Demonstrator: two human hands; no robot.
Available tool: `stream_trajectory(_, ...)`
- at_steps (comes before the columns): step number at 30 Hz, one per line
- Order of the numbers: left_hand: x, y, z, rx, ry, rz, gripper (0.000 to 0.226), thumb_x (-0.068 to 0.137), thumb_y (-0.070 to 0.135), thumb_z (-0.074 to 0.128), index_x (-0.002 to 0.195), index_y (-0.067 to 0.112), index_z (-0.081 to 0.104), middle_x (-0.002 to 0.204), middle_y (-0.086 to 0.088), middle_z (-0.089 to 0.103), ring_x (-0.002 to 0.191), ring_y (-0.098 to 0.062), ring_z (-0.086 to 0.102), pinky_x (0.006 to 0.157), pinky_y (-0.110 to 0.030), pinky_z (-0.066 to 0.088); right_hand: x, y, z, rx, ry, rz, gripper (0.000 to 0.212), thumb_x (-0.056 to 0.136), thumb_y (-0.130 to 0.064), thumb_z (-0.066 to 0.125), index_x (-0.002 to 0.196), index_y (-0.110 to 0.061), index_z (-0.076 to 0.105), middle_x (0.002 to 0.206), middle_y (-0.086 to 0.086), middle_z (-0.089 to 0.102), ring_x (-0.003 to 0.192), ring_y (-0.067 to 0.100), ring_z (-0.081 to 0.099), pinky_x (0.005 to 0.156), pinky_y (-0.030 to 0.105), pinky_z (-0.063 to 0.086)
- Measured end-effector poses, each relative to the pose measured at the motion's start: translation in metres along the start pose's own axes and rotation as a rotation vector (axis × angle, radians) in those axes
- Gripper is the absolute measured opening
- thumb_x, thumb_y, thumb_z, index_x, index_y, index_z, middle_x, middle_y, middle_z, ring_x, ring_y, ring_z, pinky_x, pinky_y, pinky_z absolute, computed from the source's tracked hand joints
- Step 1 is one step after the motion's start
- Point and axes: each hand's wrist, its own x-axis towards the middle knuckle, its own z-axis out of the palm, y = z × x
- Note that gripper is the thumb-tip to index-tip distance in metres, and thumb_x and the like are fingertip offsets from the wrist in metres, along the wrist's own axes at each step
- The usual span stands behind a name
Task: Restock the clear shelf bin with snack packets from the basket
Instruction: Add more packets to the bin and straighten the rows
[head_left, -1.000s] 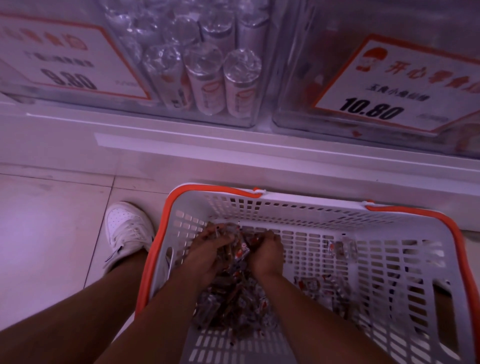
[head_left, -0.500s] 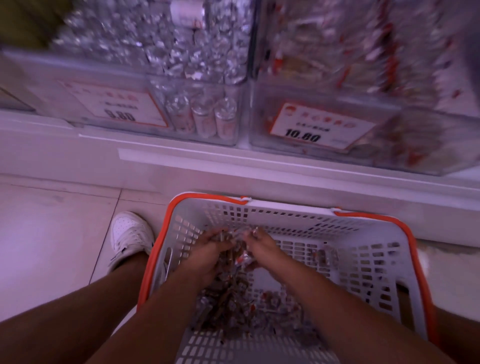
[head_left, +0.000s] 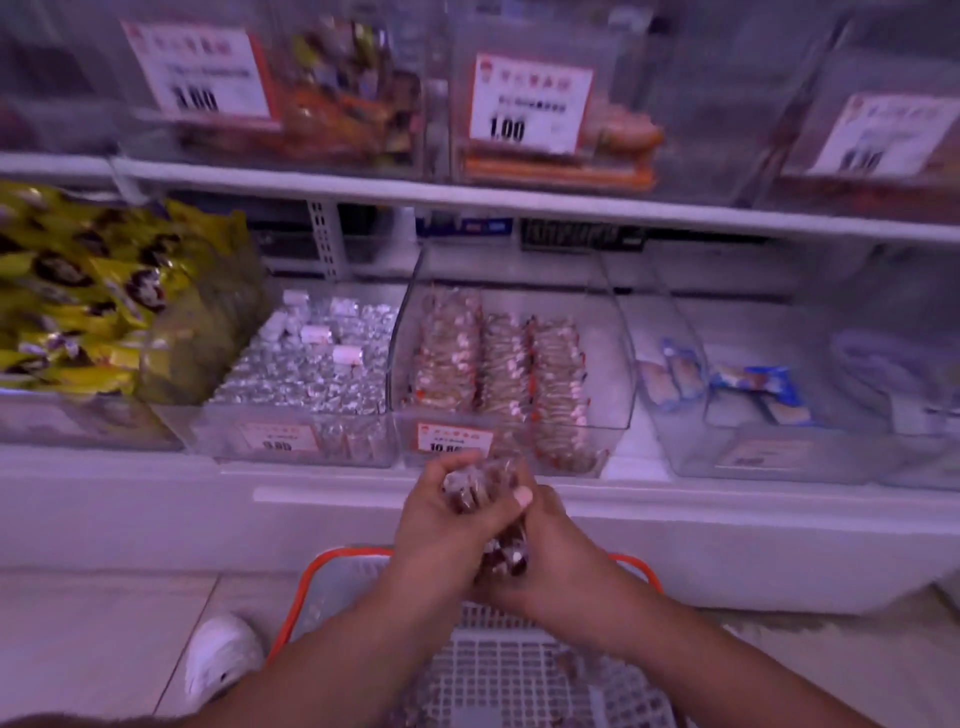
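Note:
Both hands are raised together above the white basket with an orange rim (head_left: 332, 564), just in front of the low shelf. My left hand (head_left: 434, 519) and my right hand (head_left: 550, 556) cup a bunch of small clear snack packets (head_left: 480, 486) between them, fingers curled round the bundle. Directly beyond the hands stands the clear shelf bin (head_left: 618, 364) with a 10.80 price tag; it holds three rows of the same reddish packets, with room on its right side. A few packets lie on the basket floor.
A bin of silver foil-wrapped rolls (head_left: 311, 374) stands left of the target bin, yellow bags (head_left: 93, 296) further left, and a bin with blue packets (head_left: 753, 389) to the right. An upper shelf (head_left: 519, 200) overhangs. My white shoe (head_left: 221, 660) rests on the tiled floor.
Both hands have lifted out of the basket with a bunch of packets and risen toward the shelf bin. The camera has tilted up, showing the shelves.

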Motion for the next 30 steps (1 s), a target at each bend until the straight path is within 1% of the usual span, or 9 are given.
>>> stream_trajectory(3, -0.014, 0.031, 0.014, 0.024, -0.029, 0.153, 0.029, 0.088, 0.018, 0.073, 0.111, 0.032, 0.065, 0.089, 0.000, 0.076, 0.079, -0.017, 0.074, 0.065, -0.032, 0.060, -0.012, -0.026, -0.015, -0.110, 0.086, -0.038, 0.121, 0.066, -0.046, 0.075, 0.153, -0.037, -0.008, 0.148, -0.021, 0.020, 0.121, -0.023, 0.039, 0.096, -0.001, 0.034)
stream_trajectory(5, -0.016, 0.044, 0.019, 0.006, -0.014, 0.190, 0.020, 0.091, 0.025, 0.068, 0.107, 0.036, 0.065, 0.088, 0.002, 0.076, 0.078, -0.018, 0.074, 0.063, -0.034, 0.061, -0.016, -0.035, -0.021, -0.184, 0.123, -0.042, 0.126, 0.064, -0.059, 0.062, 0.151, -0.032, -0.024, 0.149, -0.032, 0.004, 0.117, -0.034, 0.028, 0.090, -0.009, 0.027)
stream_trajectory(9, -0.006, 0.049, 0.026, -0.143, -0.037, 0.118, 0.013, 0.087, 0.023, 0.070, 0.099, 0.027, 0.071, 0.090, -0.001, 0.077, 0.076, -0.016, 0.075, 0.055, -0.023, 0.056, -0.007, -0.045, -0.032, -0.292, 0.131, -0.044, 0.126, 0.071, -0.056, 0.067, 0.150, -0.029, -0.027, 0.156, -0.027, -0.015, 0.145, -0.002, 0.017, 0.115, 0.020, 0.029)
stream_trajectory(14, 0.010, 0.043, 0.021, -0.167, -0.092, 0.004, 0.055, 0.063, 0.025, 0.080, 0.116, 0.021, 0.067, 0.095, -0.003, 0.077, 0.088, -0.020, 0.074, 0.072, -0.033, 0.058, 0.017, -0.044, -0.042, -0.444, 0.120, -0.073, 0.111, 0.082, -0.044, 0.064, 0.154, -0.021, -0.017, 0.150, -0.020, 0.007, 0.139, 0.006, 0.028, 0.111, 0.022, 0.031)
stream_trajectory(17, 0.020, 0.048, 0.016, -0.160, -0.035, 0.027, 0.050, 0.059, 0.035, 0.083, 0.107, 0.034, 0.072, 0.082, -0.010, 0.074, 0.068, -0.021, 0.070, 0.058, -0.029, 0.054, 0.028, -0.042, -0.040, -0.516, 0.119, -0.155, 0.105, 0.087, -0.045, 0.055, 0.151, -0.022, -0.025, 0.140, -0.022, 0.010, 0.135, 0.012, 0.032, 0.106, 0.028, 0.040)
stream_trajectory(21, 0.038, 0.053, 0.017, -0.187, 0.080, 0.093, 0.050, 0.079, 0.030, 0.080, 0.126, 0.038, 0.063, 0.092, -0.005, 0.078, 0.080, -0.023, 0.075, 0.066, -0.034, 0.058, 0.050, -0.048, -0.039, -0.606, 0.148, -0.258, 0.102, 0.085, -0.043, 0.055, 0.155, -0.014, -0.015, 0.144, -0.019, 0.009, 0.138, 0.014, 0.026, 0.113, 0.030, 0.033)
stream_trajectory(25, 0.060, 0.063, 0.018, -0.055, 0.109, 0.210, 0.039, 0.092, 0.028, 0.068, 0.129, 0.038, 0.063, 0.092, 0.014, 0.077, 0.087, -0.007, 0.074, 0.074, -0.027, 0.058, 0.080, -0.054, -0.051, -0.717, 0.140, -0.322, 0.100, 0.082, -0.041, 0.061, 0.156, -0.010, 0.002, 0.144, -0.005, 0.020, 0.133, 0.018, 0.029, 0.110, 0.026, 0.031)
stream_trajectory(28, 0.077, 0.082, 0.013, 0.144, -0.043, 0.202, 0.040, 0.097, 0.044, 0.057, 0.136, 0.036, 0.058, 0.113, 0.019, 0.071, 0.107, 0.001, 0.065, 0.101, -0.029, 0.050, 0.103, -0.052, -0.076, -0.696, 0.122, -0.295, 0.089, 0.079, -0.036, 0.065, 0.152, -0.017, 0.020, 0.138, 0.002, 0.036, 0.128, 0.016, 0.038, 0.106, 0.020, 0.031)
stream_trajectory(30, 0.085, 0.094, 0.001, 0.416, -0.117, 0.305, 0.056, 0.091, 0.065, 0.043, 0.139, 0.038, 0.053, 0.131, 0.016, 0.064, 0.122, -0.002, 0.057, 0.112, -0.035, 0.041, 0.122, -0.051, -0.097, -0.676, 0.114, -0.247, 0.081, 0.073, -0.041, 0.064, 0.146, -0.025, 0.031, 0.130, 0.001, 0.046, 0.118, 0.014, 0.047, 0.098, 0.018, 0.035)
